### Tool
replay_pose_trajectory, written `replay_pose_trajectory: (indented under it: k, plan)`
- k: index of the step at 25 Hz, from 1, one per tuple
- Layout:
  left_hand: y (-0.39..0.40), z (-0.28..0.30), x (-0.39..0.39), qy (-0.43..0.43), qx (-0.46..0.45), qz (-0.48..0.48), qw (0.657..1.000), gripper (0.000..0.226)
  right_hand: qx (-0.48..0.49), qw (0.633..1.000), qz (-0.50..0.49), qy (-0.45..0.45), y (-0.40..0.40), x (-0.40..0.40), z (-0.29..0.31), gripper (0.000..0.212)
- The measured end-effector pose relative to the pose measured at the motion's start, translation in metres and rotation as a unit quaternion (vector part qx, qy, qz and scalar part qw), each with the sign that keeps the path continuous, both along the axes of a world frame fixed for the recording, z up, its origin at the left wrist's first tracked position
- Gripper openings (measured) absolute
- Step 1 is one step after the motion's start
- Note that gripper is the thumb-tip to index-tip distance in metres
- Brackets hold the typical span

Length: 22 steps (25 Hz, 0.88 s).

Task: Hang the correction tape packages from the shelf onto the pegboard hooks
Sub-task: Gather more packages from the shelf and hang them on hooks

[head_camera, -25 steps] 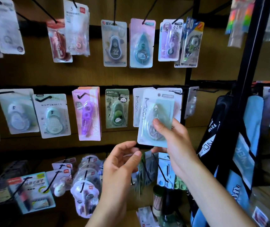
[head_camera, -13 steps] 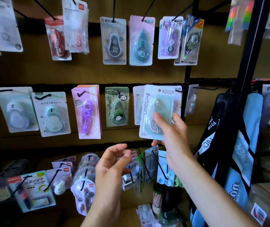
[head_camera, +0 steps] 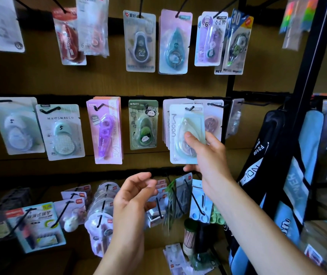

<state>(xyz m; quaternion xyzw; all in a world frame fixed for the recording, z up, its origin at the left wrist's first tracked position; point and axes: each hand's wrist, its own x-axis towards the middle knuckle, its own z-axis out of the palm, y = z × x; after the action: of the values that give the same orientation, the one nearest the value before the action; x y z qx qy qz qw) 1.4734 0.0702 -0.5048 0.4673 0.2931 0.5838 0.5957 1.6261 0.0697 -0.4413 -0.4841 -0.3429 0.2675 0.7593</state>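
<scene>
My right hand (head_camera: 208, 155) grips a pale green "Moon" correction tape package (head_camera: 180, 133) by its lower right, thumb on the front. The package's top hole sits at the tip of a black pegboard hook (head_camera: 189, 108) in the middle row, in front of several matching packages (head_camera: 166, 124) hanging there. My left hand (head_camera: 133, 195) hovers below and to the left, fingers apart and holding nothing.
Rows of hooks carry other packages: a green panda one (head_camera: 142, 125), a purple one (head_camera: 105, 130), a pink one (head_camera: 174, 41) above. Lower hooks (head_camera: 197, 203) jut forward near my left hand. A black rack post (head_camera: 307, 76) and blue bags (head_camera: 295, 175) stand right.
My right hand has raised the Moon package up to the middle-row hook. My left hand has dropped lower and away from the package.
</scene>
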Motion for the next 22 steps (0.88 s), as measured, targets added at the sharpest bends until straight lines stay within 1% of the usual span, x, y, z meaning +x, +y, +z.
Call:
replay_pose_trajectory:
  k: [2,3,5,6,7,9,11,14,15,17,18,20,22]
  plan:
    - [0.0,-0.001,-0.001,0.002,-0.003,0.0,1.0,0.021,-0.046,0.999,-0.002,0.029,0.023,0.004,0.008,0.024]
    - [0.001,-0.001,-0.003,0.003,-0.003,0.001,1.0,0.021,-0.071,0.996,-0.002,0.057,0.034,0.006,0.012,0.03]
    - [0.004,-0.002,-0.009,0.004,-0.003,0.006,1.0,0.02,-0.12,0.987,-0.002,0.105,0.053,0.011,0.016,0.053]
    - [0.005,-0.002,-0.013,0.003,-0.004,0.01,1.0,0.019,-0.147,0.983,-0.001,0.112,0.059,0.013,0.014,0.062]
    - [0.006,-0.003,-0.017,0.003,-0.007,0.013,1.0,0.019,-0.173,0.978,0.005,0.112,0.063,0.015,0.009,0.065]
    - [0.007,-0.004,-0.027,0.001,-0.015,0.019,1.0,0.019,-0.207,0.971,0.02,0.115,0.063,0.014,-0.006,0.063]
    - [0.01,-0.011,-0.032,-0.008,-0.025,0.021,0.999,0.019,-0.207,0.971,-0.003,0.12,0.054,0.011,-0.029,0.052]
    - [0.015,-0.038,-0.028,-0.02,-0.056,0.013,0.998,0.019,-0.132,0.973,-0.102,0.161,0.027,0.002,-0.09,0.031]
    - [0.016,-0.052,-0.022,-0.023,-0.078,0.007,0.997,0.019,-0.106,0.968,-0.137,0.181,0.017,-0.003,-0.117,0.029]
    - [0.016,-0.092,-0.008,-0.029,-0.16,-0.015,0.987,0.02,-0.091,0.955,-0.193,0.205,0.0,-0.013,-0.185,0.03]
    - [0.016,-0.115,-0.001,-0.026,-0.208,-0.025,0.977,0.02,-0.105,0.946,-0.214,0.219,-0.006,-0.018,-0.221,0.031]
    - [0.017,-0.163,0.011,-0.003,-0.296,-0.023,0.955,0.019,-0.183,0.925,-0.224,0.245,-0.012,-0.017,-0.289,0.033]
    - [0.019,-0.208,0.018,0.031,-0.365,-0.006,0.93,0.017,-0.31,0.895,-0.154,0.28,-0.017,-0.006,-0.351,0.031]
